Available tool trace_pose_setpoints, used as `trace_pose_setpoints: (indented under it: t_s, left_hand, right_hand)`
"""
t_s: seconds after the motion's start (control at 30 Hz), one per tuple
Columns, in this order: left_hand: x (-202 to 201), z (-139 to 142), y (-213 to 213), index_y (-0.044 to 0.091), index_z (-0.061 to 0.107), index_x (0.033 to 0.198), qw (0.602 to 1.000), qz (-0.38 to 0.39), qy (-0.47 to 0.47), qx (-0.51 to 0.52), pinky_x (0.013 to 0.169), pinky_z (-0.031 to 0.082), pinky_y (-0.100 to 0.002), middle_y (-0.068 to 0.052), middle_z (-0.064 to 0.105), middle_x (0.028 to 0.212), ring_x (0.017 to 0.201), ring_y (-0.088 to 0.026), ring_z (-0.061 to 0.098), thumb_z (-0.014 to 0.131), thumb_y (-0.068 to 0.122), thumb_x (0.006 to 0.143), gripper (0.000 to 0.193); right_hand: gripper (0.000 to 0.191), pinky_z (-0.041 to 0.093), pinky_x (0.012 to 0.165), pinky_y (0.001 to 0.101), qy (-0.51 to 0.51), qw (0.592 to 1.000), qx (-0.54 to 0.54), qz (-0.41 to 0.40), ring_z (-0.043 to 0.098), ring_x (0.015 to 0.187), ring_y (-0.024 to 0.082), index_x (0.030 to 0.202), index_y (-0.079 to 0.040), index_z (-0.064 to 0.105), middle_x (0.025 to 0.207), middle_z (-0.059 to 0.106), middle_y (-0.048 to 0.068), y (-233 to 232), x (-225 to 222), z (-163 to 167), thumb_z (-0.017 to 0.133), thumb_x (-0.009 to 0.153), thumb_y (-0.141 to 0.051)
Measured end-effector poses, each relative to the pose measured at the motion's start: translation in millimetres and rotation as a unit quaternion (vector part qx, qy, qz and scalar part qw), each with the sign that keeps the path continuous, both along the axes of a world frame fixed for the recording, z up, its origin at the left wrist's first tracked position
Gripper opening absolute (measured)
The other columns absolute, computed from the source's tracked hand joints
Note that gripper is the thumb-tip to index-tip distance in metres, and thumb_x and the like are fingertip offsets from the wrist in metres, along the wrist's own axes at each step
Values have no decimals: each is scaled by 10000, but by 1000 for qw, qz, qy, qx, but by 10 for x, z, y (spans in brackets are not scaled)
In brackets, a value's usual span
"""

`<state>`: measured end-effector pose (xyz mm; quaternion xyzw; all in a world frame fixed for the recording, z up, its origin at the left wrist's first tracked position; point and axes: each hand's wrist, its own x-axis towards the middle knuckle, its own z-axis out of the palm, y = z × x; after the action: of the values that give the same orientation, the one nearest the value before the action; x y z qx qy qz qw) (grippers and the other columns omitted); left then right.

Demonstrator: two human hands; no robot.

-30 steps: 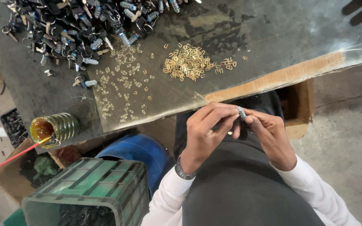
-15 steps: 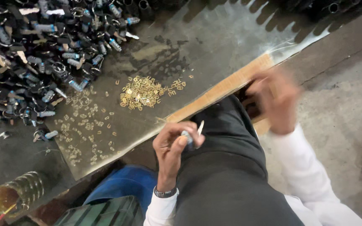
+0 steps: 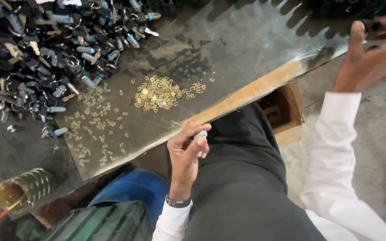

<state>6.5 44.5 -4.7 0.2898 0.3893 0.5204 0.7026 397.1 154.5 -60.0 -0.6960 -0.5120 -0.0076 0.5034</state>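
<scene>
Left hand (image 3: 185, 149) is pinching a small silver part (image 3: 200, 134) loosely and risking dropping it; right hand (image 3: 371, 53) is reaching wide open, blurred.

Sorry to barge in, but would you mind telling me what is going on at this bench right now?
A seated person in white sleeves is working over a metal sheet. The left hand pinches a small silvery part near the sheet's edge, while the right hand is raised, blurred, toward the far side. A heap of small brass clips lies mid-sheet, beside a big pile of dark parts. A cardboard box sits below the edge.
</scene>
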Motion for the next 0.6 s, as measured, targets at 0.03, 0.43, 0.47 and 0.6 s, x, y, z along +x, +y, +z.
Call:
trace_pose_setpoints:
  t_s: [0.03,0.43,0.47,0.6]
  left_hand:
    - [-6,23,7,-89,706,1240,999,2,-41,-35,588,411,-264,-6,509,824,678,-79,493,701,144,1010,327]
    - [-77,178,-94,7,640,1088,979,-31,-180,-93,714,572,-326,-85,631,1002,832,-166,672,736,-7,973,150]
    - [-72,171,-107,1,651,1046,981,-12,-176,-82,711,583,-336,-83,631,1010,834,-174,687,754,-26,955,139]
    - [-85,136,-142,-11,669,1025,989,23,-135,-56,715,594,-348,-93,639,1013,823,-179,696,752,-28,951,113]
  right_hand:
    - [371,528,869,361,52,998,8,46,652,1016,173,1223,-78,556,1121,598,58,-83,-90,44,848,1030,-203]
    - [581,460,508,297,463,817,-20,344,500,567,142,1148,-133,288,854,503,121,-1113,-1925,456,664,1046,-564]
    - [573,438,463,281,479,802,-37,354,496,529,139,1158,-142,281,824,495,125,-1126,-1996,451,663,1043,-553]
    - [503,358,429,229,488,784,-84,374,431,507,104,1167,-153,287,779,504,141,-1189,-2115,417,670,1056,-459]
